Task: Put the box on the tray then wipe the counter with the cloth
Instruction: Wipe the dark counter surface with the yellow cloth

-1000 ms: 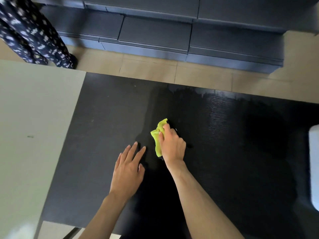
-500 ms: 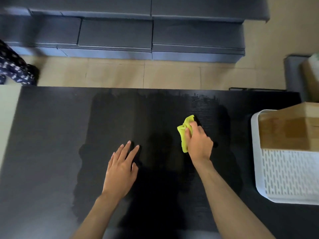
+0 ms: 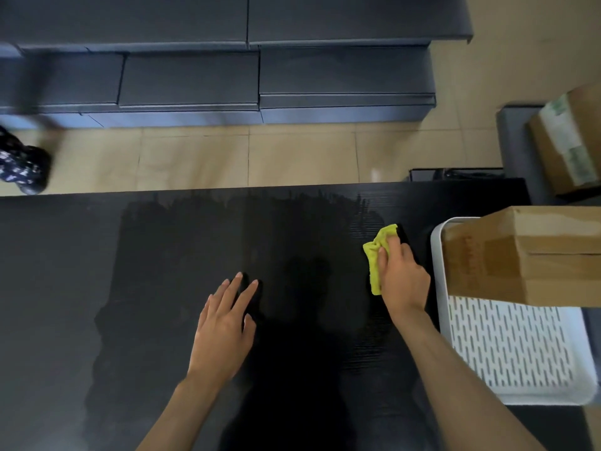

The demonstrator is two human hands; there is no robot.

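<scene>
- Left hand [image 3: 224, 333] open, palm flat on the black table [image 3: 58, 288], near middle toward the front edge.
- Right hand [image 3: 401, 278] closed on the yellow cloth [image 3: 377, 252], pressing it down near the table's right edge, just beside the tray [image 3: 437, 255].
- Cloth looks soft, light, bunches easily; best held in a wad under the palm.
- Box [image 3: 527, 255] sits on the white tray at the right edge; cardboard, stiff.

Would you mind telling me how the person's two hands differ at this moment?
The right hand is curled over the yellow cloth, pressing it onto the counter; the left hand holds nothing. The left hand lies flat with fingers spread, mid-counter, while the right hand is beside the white tray. Both rest on the darker wiped patch.
</scene>
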